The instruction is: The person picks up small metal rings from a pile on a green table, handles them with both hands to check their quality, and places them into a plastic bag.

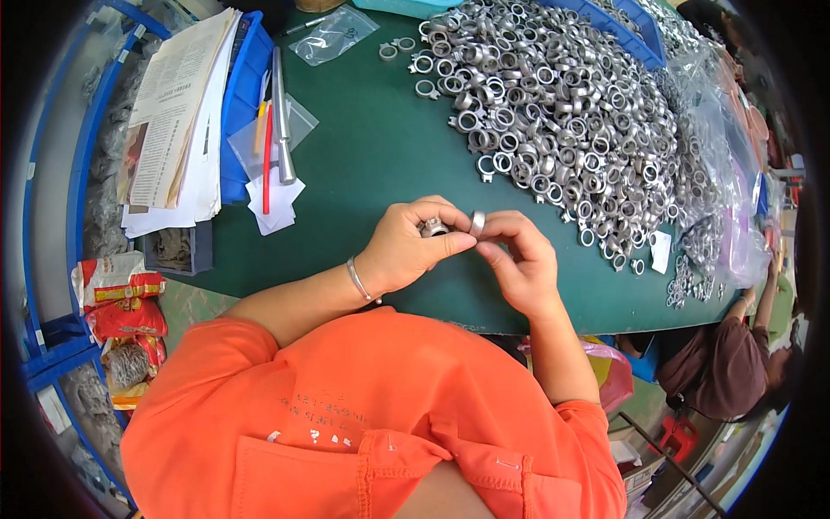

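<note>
Grip of the left hand (399, 246) is narrow, its thumb and bent fingers closed about a small grey part (434, 227) that shows only partly. The grip of the right hand (523, 264) is narrow too, thumb and forefinger at a plain-sided ring (477, 224) standing on edge between the two hands, over the near part of the tabletop (363, 130). Left fingertips meet it as well, and which hand bears its weight cannot be told. The ring looks like bare metal, so it should be stiff, light enough for fingertips and hard to break. Its smooth outer band may slip or roll if pinched off-centre; the surest hold is likely thumb and forefinger set squarely across the band, clear of rims that could be sharp. The left part, with small projections, probably offers better purchase, though these could catch on skin. Beyond the hands, to the right, rises a pile (553, 112) of similar metal pieces, tangled enough that lifting one might drag its neighbours. Farther left lie a metal rod (282, 121) and a red stick (267, 160), beside a blue bin (238, 112).
</note>
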{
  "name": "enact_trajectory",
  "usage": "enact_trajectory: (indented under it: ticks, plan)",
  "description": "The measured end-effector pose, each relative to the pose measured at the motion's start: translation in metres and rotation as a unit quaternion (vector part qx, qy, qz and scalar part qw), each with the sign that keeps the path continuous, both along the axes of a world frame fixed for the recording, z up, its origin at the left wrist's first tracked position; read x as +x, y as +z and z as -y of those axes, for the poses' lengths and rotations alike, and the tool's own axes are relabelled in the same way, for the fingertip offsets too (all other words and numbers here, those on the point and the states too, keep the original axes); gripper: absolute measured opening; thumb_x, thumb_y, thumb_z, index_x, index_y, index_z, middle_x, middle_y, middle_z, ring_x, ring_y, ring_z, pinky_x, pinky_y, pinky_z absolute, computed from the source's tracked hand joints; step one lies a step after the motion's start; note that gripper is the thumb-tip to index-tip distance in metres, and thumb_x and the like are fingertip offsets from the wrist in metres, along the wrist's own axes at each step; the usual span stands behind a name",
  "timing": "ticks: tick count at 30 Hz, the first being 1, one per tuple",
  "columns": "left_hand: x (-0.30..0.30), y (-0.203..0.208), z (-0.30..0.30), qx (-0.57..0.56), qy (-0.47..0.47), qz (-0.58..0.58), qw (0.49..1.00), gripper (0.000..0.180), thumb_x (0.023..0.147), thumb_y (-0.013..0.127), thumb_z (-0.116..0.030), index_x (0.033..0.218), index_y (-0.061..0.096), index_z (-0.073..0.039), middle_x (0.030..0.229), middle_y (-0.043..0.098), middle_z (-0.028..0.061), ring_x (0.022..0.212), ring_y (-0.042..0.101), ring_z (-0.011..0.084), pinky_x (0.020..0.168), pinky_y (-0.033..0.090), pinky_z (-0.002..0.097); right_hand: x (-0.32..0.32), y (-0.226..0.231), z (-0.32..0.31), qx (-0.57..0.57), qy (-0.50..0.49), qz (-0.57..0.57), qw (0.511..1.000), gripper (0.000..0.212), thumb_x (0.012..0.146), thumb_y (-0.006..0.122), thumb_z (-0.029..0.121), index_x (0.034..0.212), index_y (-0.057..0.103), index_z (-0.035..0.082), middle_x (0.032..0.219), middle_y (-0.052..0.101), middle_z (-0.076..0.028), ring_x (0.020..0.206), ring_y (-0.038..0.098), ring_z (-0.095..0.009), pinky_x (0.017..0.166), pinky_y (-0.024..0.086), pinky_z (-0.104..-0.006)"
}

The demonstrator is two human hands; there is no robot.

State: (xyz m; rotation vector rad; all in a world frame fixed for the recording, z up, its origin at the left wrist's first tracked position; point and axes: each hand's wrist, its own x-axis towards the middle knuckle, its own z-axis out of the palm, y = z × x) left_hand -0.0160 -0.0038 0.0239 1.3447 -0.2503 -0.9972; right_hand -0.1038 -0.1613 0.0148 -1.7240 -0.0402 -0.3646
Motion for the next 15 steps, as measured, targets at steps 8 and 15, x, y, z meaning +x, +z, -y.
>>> enact_trajectory:
  ticks: [8,15]
  plan:
    - [-0.01,-0.004,0.007,-0.044,0.029,0.379,0.924,0.014,0.072,0.067,0.002,0.083,0.06,-0.002,0.08,0.055,0.0032,0.072,0.053,0.0085,0.059,0.043,0.0224,-0.014,0.006,-0.004,0.266,0.041,-0.125,0.955,0.023,0.082,0.057,-0.004,0.104,0.051,-0.002,0.099,0.058,-0.012,0.086,0.057,-0.015,0.071,0.049,-0.0255]
    - [-0.003,0.004,0.006,-0.009,0.029,-0.037,0.999,0.012,0.078,0.066,-0.008,0.081,0.056,-0.003,0.065,0.054,0.0017,0.05,0.046,0.0053,0.041,0.035,0.0181,-0.023,-0.002,-0.007,0.206,-0.04,0.031,0.977,0.036,0.077,0.056,-0.014,0.106,0.04,0.001,0.098,0.06,-0.017,0.09,0.06,-0.02,0.077,0.051,-0.0286]
